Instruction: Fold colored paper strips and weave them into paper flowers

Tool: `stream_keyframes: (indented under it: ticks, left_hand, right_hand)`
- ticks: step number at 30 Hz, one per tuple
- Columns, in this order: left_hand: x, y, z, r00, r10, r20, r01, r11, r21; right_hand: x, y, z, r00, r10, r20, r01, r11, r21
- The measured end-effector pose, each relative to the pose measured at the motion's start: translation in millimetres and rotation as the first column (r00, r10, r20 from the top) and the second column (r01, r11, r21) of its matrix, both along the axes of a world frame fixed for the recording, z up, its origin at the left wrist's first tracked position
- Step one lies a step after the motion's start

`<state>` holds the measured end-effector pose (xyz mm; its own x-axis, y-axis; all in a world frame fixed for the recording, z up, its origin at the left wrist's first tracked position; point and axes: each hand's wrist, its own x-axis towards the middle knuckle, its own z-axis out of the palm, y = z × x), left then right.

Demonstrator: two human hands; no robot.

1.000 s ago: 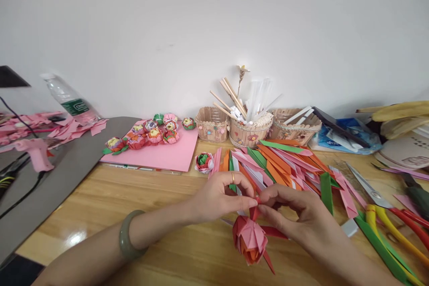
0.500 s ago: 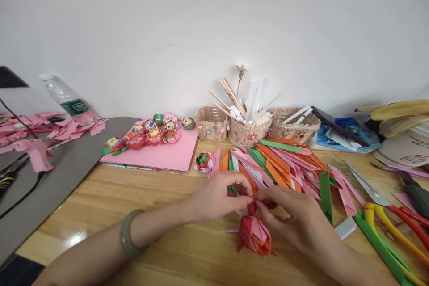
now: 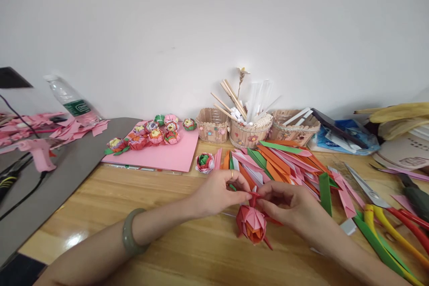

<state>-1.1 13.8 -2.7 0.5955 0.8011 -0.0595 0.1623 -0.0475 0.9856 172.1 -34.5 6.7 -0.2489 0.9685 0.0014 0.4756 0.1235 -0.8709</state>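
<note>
A folded paper flower (image 3: 252, 224), pink and red outside with orange inside, hangs below my fingertips near the table's front. My left hand (image 3: 219, 192) pinches the red paper strip (image 3: 254, 197) at the flower's base from the left. From the right, my right hand (image 3: 286, 201) is closed on the same red paper, thumb and forefinger together. The fingertips of both hands are close to each other. Behind them lies a pile of folded strips (image 3: 278, 165) in orange, pink, green and white. Another small flower (image 3: 205, 162) sits left of the pile.
Several paper flowers rest on a pink sheet (image 3: 174, 156). Three baskets (image 3: 212, 127) stand along the wall. Scissors (image 3: 372, 194) lie at the right. A glue gun (image 3: 40, 154) and a tilted bottle (image 3: 72, 100) are at the left.
The flower has swung slightly left and up, and its orange opening shows more. The red strip at its base is spread more visibly between my fingertips.
</note>
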Motion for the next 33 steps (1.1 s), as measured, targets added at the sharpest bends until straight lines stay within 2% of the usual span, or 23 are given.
stream_keyframes:
  ticks: [2,5,8,10,11,13,16,19,22,23,25,27,28,30,33]
  left_hand:
    - [0.1,-1.5,0.9,0.999,0.026,-0.035,-0.026,1.0,-0.01]
    - [-0.2,-4.6,-0.1,0.995,0.062,-0.073,-0.056,0.996,0.072]
    - [-0.9,-6.1,-1.9,0.996,0.072,-0.048,-0.054,0.95,0.307]
    - [-1.4,-4.9,-1.9,0.998,0.056,-0.004,-0.051,0.931,0.362]
    - [-1.7,-3.6,-1.4,0.999,0.045,0.022,-0.049,0.945,0.323]
    - [-2.0,-0.3,0.2,0.995,0.036,0.088,-0.047,0.99,0.131]
    - [-1.4,3.9,1.9,0.983,0.059,0.175,-0.029,0.985,-0.17]
    - [0.3,4.8,2.2,0.983,0.054,0.174,-0.013,0.973,-0.231]
    - [1.5,3.2,3.2,0.983,0.058,0.172,-0.017,0.973,-0.232]
    - [1.4,2.5,3.7,0.981,0.07,0.182,-0.034,0.98,-0.195]
    - [0.7,1.0,4.8,0.976,0.093,0.196,-0.088,0.996,-0.036]
    - [-0.6,-0.9,5.2,0.976,0.105,0.191,-0.138,0.976,0.171]
    - [-1.2,-2.0,5.2,0.979,0.102,0.178,-0.149,0.951,0.273]
    - [-2.1,-4.8,4.6,0.986,0.086,0.145,-0.144,0.877,0.458]
    - [-2.0,-9.4,3.1,0.992,0.058,0.114,-0.117,0.77,0.627]
  right_hand:
    - [0.6,-0.6,-1.2,0.998,0.021,0.051,-0.022,1.0,0.012]
    - [0.9,-3.6,-5.1,0.982,-0.008,0.189,-0.025,0.984,0.174]
    - [1.7,-6.5,-9.4,0.944,-0.092,0.318,-0.053,0.907,0.418]
    - [2.8,-7.2,-10.4,0.917,-0.126,0.378,-0.108,0.834,0.541]
    - [3.5,-7.2,-10.2,0.907,-0.135,0.399,-0.137,0.801,0.582]
    - [4.8,-6.9,-8.8,0.893,-0.148,0.426,-0.179,0.75,0.636]
    - [6.2,-6.6,-6.8,0.89,-0.177,0.421,-0.188,0.698,0.691]
    - [6.9,-6.6,-7.2,0.895,-0.167,0.414,-0.201,0.678,0.707]
    - [6.9,-6.0,-7.1,0.917,-0.153,0.368,-0.167,0.691,0.703]
    - [6.7,-5.8,-5.9,0.93,-0.162,0.33,-0.123,0.709,0.694]
    - [5.6,-5.7,-1.3,0.955,-0.18,0.236,-0.004,0.785,0.619]
    - [3.7,-5.8,5.2,0.975,-0.168,0.147,0.09,0.898,0.431]
    - [2.5,-5.8,8.4,0.983,-0.151,0.104,0.112,0.944,0.31]
    - [0.4,-5.5,12.6,0.994,-0.11,0.013,0.108,0.99,0.087]
    - [-1.6,-3.5,10.9,0.991,-0.075,-0.111,0.061,0.991,-0.123]
